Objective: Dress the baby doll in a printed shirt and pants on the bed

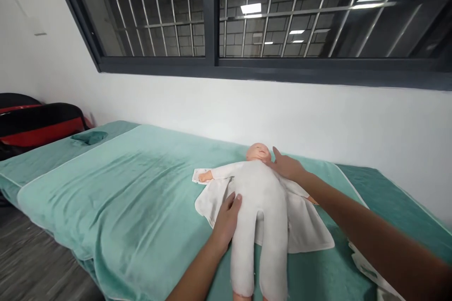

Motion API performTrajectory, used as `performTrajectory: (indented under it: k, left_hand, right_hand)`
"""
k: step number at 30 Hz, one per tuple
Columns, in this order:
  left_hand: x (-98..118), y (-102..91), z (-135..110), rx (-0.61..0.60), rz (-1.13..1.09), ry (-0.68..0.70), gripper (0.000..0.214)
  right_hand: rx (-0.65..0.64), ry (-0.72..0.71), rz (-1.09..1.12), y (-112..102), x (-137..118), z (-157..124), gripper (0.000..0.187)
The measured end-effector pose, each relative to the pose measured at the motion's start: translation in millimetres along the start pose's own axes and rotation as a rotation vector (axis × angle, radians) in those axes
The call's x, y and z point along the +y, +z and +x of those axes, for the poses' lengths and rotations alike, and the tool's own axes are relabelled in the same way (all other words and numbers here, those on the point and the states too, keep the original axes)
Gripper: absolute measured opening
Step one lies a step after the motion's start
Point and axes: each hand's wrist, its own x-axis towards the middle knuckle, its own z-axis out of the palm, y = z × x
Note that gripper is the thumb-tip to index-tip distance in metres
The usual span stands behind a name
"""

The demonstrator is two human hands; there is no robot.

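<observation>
A baby doll with a white cloth body lies face up on the green bed cover, its bare head toward the wall. A white baby garment is spread under it, with the doll's arms in the sleeves and the front lying apart. My left hand rests against the doll's hip, fingers stretched out, at the garment's edge. By the doll's neck and shoulder is my right hand, one finger raised and apart from the others. Its remaining fingertips are partly hidden at the neck.
The light green cover lies wrinkled over a darker green bed. Black and red padded items stand at the far left. A white printed item sits under my right forearm. Behind are a white wall and a barred window.
</observation>
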Motion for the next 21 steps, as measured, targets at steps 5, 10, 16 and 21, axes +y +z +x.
performTrajectory:
  k: [5,10,16,21]
  left_hand:
    - [-1.7,2.5,-8.9,0.11,0.057,0.171,0.049]
    - [-10.8,3.2,-9.4,0.15,0.229,0.312,0.043]
    - [-21.7,-7.2,-0.1,0.15,0.521,0.453,0.038]
    - [-10.7,-27.3,45.9,0.343,0.922,0.431,0.027]
  right_hand:
    - [0.118,-0.375,-0.363,27.7,-56.0,-13.6,0.037]
    - [-0.118,-0.626,-0.538,104.5,-114.2,-4.8,0.031]
    - [-0.187,-0.617,-0.565,119.6,-113.9,9.8,0.026]
    - [-0.112,-0.593,-0.519,99.8,-101.8,5.6,0.023]
